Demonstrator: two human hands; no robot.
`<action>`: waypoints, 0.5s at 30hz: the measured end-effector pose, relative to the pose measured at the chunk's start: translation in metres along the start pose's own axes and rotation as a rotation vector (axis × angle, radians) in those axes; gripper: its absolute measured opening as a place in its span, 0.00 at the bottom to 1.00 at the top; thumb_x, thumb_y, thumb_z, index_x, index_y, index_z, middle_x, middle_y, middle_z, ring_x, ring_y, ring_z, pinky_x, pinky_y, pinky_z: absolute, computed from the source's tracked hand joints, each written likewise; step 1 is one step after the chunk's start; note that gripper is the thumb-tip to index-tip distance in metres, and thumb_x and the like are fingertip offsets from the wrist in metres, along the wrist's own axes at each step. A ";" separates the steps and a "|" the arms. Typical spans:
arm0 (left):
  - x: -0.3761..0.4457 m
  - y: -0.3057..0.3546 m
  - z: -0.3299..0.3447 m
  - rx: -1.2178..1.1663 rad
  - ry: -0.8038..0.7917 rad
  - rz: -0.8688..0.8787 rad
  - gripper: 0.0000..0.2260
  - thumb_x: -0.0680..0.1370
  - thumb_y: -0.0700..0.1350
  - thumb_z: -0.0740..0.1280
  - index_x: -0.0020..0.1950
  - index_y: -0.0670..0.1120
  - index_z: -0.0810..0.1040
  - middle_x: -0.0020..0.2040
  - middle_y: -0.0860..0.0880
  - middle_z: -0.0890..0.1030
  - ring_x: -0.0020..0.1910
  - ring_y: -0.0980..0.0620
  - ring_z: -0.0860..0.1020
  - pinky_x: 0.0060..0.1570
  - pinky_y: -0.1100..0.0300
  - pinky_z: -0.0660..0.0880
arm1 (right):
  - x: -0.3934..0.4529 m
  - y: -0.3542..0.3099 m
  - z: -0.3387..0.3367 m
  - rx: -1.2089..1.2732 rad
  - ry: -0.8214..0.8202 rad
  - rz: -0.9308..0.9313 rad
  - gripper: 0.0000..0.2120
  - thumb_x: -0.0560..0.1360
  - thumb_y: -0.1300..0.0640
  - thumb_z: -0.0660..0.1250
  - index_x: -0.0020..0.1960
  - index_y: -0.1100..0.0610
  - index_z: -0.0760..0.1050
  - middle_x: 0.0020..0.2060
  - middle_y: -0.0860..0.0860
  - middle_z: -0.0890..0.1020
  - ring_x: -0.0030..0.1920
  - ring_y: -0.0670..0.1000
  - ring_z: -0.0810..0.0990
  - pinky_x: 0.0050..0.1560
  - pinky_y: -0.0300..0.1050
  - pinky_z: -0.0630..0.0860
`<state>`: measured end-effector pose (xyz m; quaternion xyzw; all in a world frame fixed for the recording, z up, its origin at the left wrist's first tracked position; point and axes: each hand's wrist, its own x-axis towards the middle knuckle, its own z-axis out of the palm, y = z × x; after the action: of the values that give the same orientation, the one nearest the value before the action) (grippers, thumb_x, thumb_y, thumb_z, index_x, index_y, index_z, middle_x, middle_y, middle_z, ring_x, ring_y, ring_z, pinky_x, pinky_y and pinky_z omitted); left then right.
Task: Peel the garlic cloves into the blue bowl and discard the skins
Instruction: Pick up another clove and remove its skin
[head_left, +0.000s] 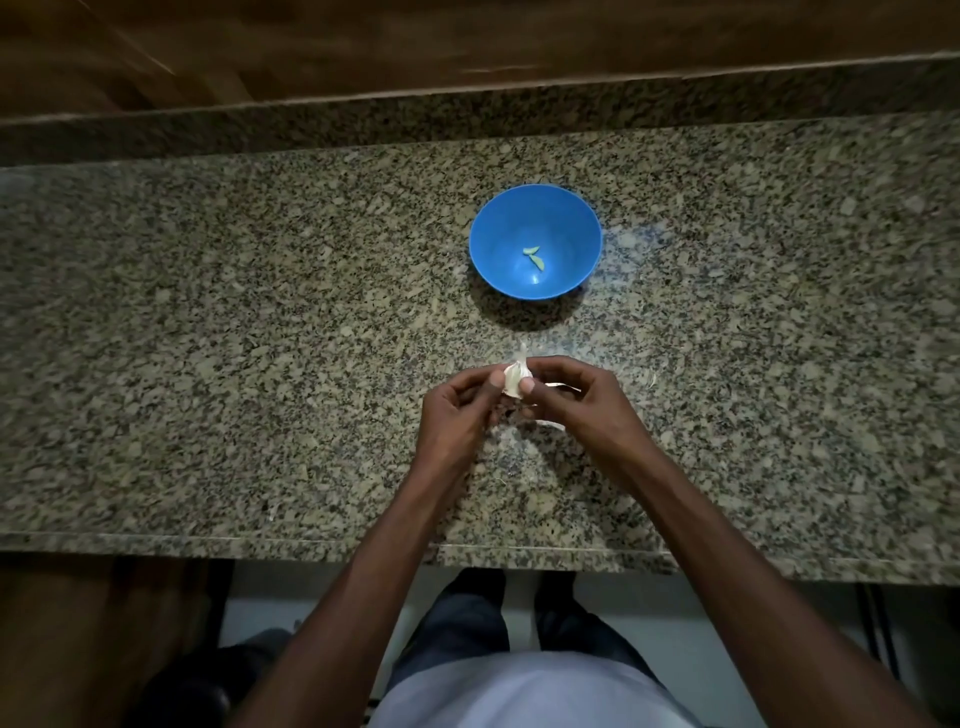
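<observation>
1. A small pale scrap of skin (271, 512) lies on the speckled granite counter (208, 338), near its front edge and well to the left of the hands.
2. The left hand (457, 410) hovers over the counter with its fingers curled, the thumb and fingertips pinching the left side of a garlic piece (515, 378).
3. The garlic piece, white and papery with a thin tip pointing away from the person, sits between both hands, just in front of the blue bowl (535, 241) and apart from it.
4. The blue bowl stands upright on the counter beyond the hands. Two peeled cloves (535, 258) lie touching at its bottom.
5. The right hand (582, 402) pinches the right side of the garlic piece with its thumb and curled fingers. A strip of loose skin (551, 424) shows beneath this hand.
6. Another wisp of skin (649, 379) lies on the counter, to the right of the right hand.
</observation>
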<state>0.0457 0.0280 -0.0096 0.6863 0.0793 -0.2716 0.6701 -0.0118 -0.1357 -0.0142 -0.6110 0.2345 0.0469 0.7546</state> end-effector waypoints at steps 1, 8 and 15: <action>0.000 0.001 -0.001 -0.016 0.013 0.007 0.07 0.80 0.43 0.72 0.57 0.45 0.85 0.48 0.48 0.87 0.41 0.55 0.83 0.43 0.55 0.80 | 0.001 0.000 -0.001 0.016 -0.010 0.010 0.15 0.78 0.60 0.76 0.63 0.61 0.82 0.54 0.55 0.88 0.53 0.56 0.88 0.53 0.50 0.85; -0.002 0.005 -0.004 0.095 0.043 0.150 0.07 0.78 0.41 0.75 0.56 0.44 0.86 0.51 0.51 0.88 0.51 0.54 0.86 0.51 0.58 0.83 | 0.002 -0.001 0.002 0.030 -0.021 0.052 0.16 0.75 0.59 0.78 0.62 0.59 0.81 0.54 0.54 0.88 0.52 0.49 0.87 0.42 0.38 0.80; 0.002 0.005 -0.003 0.532 0.131 0.434 0.07 0.76 0.39 0.76 0.54 0.45 0.85 0.49 0.54 0.85 0.47 0.59 0.83 0.48 0.65 0.82 | 0.002 0.000 0.007 0.030 -0.037 0.011 0.14 0.75 0.59 0.78 0.60 0.56 0.84 0.56 0.50 0.88 0.56 0.52 0.87 0.57 0.50 0.84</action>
<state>0.0508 0.0298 -0.0062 0.8537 -0.0993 -0.0895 0.5034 -0.0079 -0.1298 -0.0141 -0.5975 0.2246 0.0591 0.7675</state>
